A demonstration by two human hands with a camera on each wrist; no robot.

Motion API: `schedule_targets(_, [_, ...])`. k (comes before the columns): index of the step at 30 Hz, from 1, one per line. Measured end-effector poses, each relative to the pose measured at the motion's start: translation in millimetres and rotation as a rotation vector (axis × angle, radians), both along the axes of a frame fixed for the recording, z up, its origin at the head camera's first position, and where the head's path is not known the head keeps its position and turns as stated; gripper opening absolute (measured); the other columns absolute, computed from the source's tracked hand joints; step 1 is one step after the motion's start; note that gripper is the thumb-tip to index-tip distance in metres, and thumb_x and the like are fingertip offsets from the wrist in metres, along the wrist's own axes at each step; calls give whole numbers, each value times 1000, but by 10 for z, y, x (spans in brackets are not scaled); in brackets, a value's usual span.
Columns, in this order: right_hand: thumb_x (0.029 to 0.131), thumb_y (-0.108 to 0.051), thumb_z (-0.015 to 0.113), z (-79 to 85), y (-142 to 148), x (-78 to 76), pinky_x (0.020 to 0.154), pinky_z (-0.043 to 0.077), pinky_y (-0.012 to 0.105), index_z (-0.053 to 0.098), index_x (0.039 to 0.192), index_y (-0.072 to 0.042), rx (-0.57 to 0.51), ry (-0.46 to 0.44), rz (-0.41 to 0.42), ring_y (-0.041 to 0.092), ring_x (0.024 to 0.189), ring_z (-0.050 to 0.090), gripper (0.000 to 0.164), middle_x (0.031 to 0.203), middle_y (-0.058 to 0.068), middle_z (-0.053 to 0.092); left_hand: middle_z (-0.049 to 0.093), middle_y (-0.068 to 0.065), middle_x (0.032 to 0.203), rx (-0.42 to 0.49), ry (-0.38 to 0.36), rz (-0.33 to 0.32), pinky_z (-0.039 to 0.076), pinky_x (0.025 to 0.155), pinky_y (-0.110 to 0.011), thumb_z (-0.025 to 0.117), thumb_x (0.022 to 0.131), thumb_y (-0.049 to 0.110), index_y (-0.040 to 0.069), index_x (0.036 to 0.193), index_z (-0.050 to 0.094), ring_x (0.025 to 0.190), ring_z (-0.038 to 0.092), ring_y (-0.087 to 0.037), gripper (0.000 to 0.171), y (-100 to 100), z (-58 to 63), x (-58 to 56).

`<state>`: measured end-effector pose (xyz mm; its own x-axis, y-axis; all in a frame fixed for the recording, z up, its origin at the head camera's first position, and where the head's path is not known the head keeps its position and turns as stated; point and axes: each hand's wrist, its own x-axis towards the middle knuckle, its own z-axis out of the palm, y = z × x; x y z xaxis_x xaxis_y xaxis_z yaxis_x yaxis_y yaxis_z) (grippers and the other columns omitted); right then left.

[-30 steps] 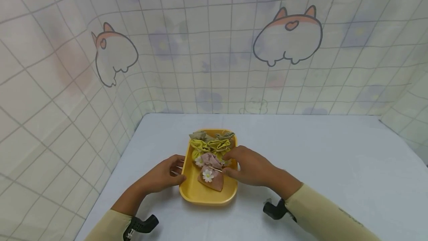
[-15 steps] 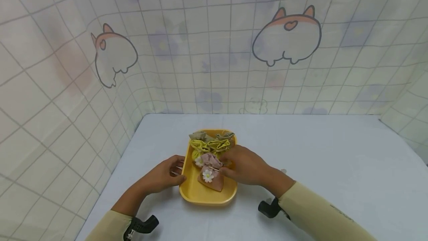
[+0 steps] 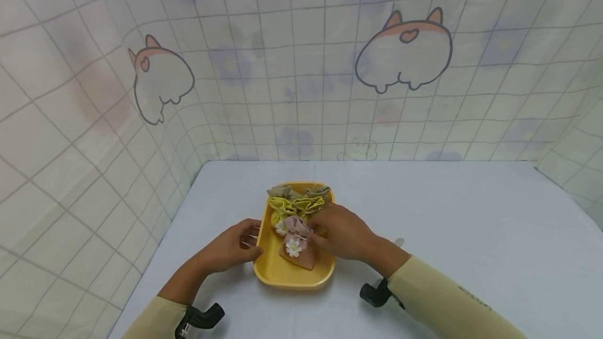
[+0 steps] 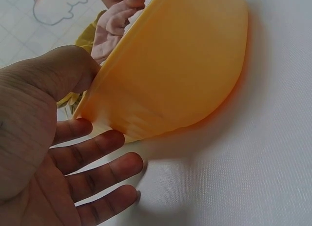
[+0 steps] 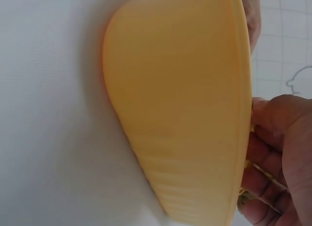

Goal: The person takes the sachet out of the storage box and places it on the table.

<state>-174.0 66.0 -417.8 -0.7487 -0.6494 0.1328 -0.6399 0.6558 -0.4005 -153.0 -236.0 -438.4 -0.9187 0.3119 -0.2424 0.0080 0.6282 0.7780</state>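
Note:
A deep yellow tray (image 3: 278,274) stands on the white table with small cloth drawstring pouches in it. Nearest is a pink pouch (image 3: 297,260) with a white flower (image 3: 293,248) on its front and a gathered top. My left hand (image 3: 234,247) grips the tray's left rim, thumb hooked over it and the other fingers along the outside wall. Reaching in over the right rim, my right hand (image 3: 346,232) has its thumb and index finger at either side of the pink pouch's gathered neck. In the right wrist view, the rim hides the fingertips of this hand (image 5: 278,148).
Yellow pouches (image 3: 294,204) lie behind the pink one, and olive pouches (image 3: 280,190) sit at the tray's far end. A white cloth covers the table (image 3: 447,234). Behind it hangs a checked curtain (image 3: 301,67) with cartoon animals.
My right hand has moved a little left and farther into the tray, closer to the pink pouch's neck. The left hand keeps its hold on the rim, and the tray stays put.

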Motion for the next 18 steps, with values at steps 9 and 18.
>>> schedule_targets(9, [98, -39, 68, 88, -4, 34, 76, 51, 29, 75, 101, -24, -35, 3, -30, 7, 89, 54, 17, 94, -16, 63, 61, -9, 133, 10, 3, -5, 55, 96, -45, 80, 90, 22, 6, 145, 50, 114, 62, -24, 65, 3, 5, 8])
schedule_targets(18, [97, -31, 70, 255, 62, 83, 76, 52, 28, 76, 99, -27, -77, 12, -39, 9, 89, 57, 7, 94, -16, 63, 61, -9, 133, 2, 6, -4, 55, 96, -45, 79, 90, 20, 6, 145, 50, 115, 62, -25, 63, 19, 32, 25])
